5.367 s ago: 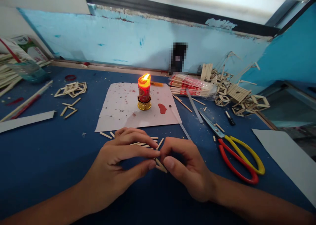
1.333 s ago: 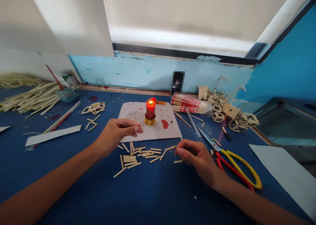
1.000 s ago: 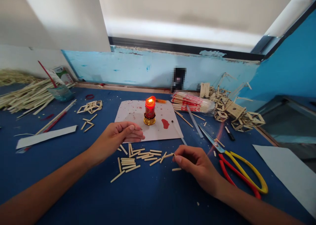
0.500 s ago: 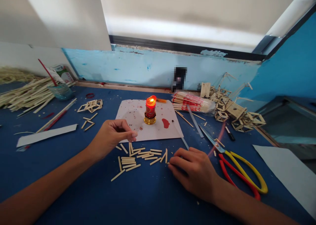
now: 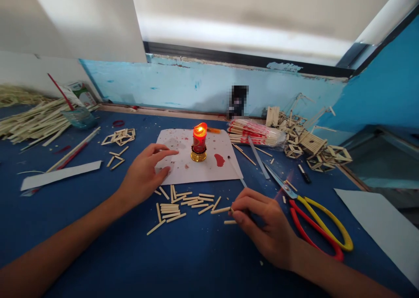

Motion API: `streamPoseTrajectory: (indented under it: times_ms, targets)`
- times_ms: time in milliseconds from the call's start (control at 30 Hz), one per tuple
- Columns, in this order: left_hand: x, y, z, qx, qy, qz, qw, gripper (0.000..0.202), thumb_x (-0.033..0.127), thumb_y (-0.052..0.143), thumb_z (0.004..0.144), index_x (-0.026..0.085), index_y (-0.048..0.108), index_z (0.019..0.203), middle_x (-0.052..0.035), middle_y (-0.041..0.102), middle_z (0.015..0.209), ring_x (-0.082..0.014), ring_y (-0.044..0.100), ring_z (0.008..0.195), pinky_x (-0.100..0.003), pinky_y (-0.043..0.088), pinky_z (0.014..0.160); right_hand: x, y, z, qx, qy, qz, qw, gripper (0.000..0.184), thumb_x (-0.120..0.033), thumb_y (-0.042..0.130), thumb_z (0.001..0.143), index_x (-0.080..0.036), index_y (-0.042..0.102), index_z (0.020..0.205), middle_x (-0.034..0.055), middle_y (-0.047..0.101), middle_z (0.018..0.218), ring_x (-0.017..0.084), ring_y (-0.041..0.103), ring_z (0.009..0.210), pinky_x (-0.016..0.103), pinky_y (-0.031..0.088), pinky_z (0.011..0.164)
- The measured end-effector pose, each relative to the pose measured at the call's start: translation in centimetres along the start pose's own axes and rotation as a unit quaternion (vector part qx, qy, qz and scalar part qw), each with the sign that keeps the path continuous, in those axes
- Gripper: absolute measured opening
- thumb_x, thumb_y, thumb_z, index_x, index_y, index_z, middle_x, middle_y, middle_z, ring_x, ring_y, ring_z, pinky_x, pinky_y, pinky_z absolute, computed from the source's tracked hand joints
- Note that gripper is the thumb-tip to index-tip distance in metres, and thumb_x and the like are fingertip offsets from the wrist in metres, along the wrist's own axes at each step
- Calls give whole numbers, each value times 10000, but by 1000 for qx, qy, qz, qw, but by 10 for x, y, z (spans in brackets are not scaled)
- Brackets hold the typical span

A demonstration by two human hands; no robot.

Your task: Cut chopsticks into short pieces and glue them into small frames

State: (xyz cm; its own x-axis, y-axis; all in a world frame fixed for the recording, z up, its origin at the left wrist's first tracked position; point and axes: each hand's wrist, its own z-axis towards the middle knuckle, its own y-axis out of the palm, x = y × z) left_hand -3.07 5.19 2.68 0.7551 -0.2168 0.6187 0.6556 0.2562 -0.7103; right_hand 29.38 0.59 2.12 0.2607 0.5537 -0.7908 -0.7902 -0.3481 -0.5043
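My left hand [image 5: 144, 171] hovers at the left edge of a wax-spotted white paper sheet [image 5: 176, 173], thumb and forefinger apart and nothing between them. Between thumb and fingers of my right hand [image 5: 258, 219] is the end of a short wooden stick [image 5: 221, 210], which points left. Just below it another short stick [image 5: 230, 222] lies partly by the thumb. Several cut wooden sticks [image 5: 170, 208] are scattered on the blue tabletop [image 5: 131, 263] between my hands. A lit red candle [image 5: 199, 141] stands in a gold holder [image 5: 198, 156] on the paper.
Scissors [image 5: 319, 217] with red and yellow handles lie right of my right hand. Behind them are stick frame models [image 5: 312, 145] and a bag of sticks [image 5: 257, 132]. At left are a small stick frame [image 5: 121, 136], a paper strip [image 5: 62, 175] and a glass bowl [image 5: 80, 117].
My left thumb and forefinger have parted from a pinch. My right hand has shifted slightly right and now pinches a stick; another stick shows below it.
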Motion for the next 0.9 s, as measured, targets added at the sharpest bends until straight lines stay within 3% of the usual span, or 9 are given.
streamPoseTrajectory:
  times_ms: [67, 133, 233, 300, 367, 433, 567, 767, 900]
  targets:
    - [7, 1, -4, 28, 35, 42, 998, 137, 377, 719, 831, 244, 750, 822, -53, 700, 1061, -264, 612, 994, -422, 407, 946, -4, 0, 0, -16, 15, 36, 999, 179, -235, 557, 1018, -191, 652, 873, 18, 605, 818, 135, 587, 707, 270, 454, 643]
    - [21, 1, -14, 67, 69, 60, 994, 280, 397, 665, 909, 230, 636, 686, -35, 687, 889, -234, 601, 881, -410, 413, 901, -7, 0, 0, -30, 24, 71, 997, 197, -250, 554, 1017, -188, 628, 845, 13, 593, 803, 135, 563, 706, 275, 440, 650]
    - [53, 2, -36, 80, 77, -26, 993, 173, 311, 628, 958, 242, 560, 814, 5, 644, 839, -171, 589, 775, -316, 458, 760, -11, 2, 0, -49, 61, 119, 990, 240, -295, 552, 1025, -190, 606, 816, -2, 580, 775, 129, 532, 690, 272, 415, 644]
    - [75, 6, -53, -38, 7, -146, 989, 103, 343, 619, 978, 256, 621, 923, 18, 659, 801, -154, 610, 717, -274, 473, 665, -13, 3, 1, -64, 92, 149, 982, 274, -336, 550, 1030, -191, 598, 802, -11, 572, 758, 129, 516, 683, 271, 403, 637]
    - [92, 12, -69, -222, -99, -283, 928, 217, 448, 578, 1009, 259, 683, 985, 8, 701, 790, -148, 631, 667, -258, 494, 618, -15, 4, 2, -79, 115, 172, 975, 290, -365, 558, 1023, -190, 603, 795, -14, 572, 747, 130, 509, 680, 270, 395, 629]
    - [101, 20, -79, -278, -182, -379, 864, 264, 509, 648, 964, 264, 705, 1043, 11, 703, 773, -144, 635, 687, -242, 511, 646, -15, 5, 3, -88, 127, 180, 972, 301, -380, 576, 1010, -187, 616, 783, -16, 568, 726, 129, 500, 664, 266, 383, 609]
    - [101, 30, -86, -279, -258, -428, 820, 245, 460, 787, 868, 251, 725, 980, 34, 668, 721, -119, 588, 682, -206, 481, 658, -16, 9, 3, -101, 134, 165, 972, 290, -365, 607, 990, -180, 644, 770, -16, 575, 694, 119, 497, 626, 254, 376, 578]
    - [99, 30, -84, -289, -276, -421, 814, 164, 290, 874, 754, 230, 740, 826, 29, 691, 721, -128, 592, 690, -204, 447, 631, -17, 12, 0, -90, 132, 150, 976, 285, -363, 594, 1002, -182, 660, 792, -23, 584, 683, 109, 512, 616, 242, 393, 583]
    - [101, 27, -82, -252, -272, -442, 817, 142, 312, 866, 765, 245, 751, 813, 17, 718, 713, -143, 650, 698, -210, 497, 653, -15, 9, -2, -50, 130, 180, 974, 280, -412, 492, 1055, -215, 692, 1063, 4, 653, 819, 141, 593, 710, 254, 459, 626]
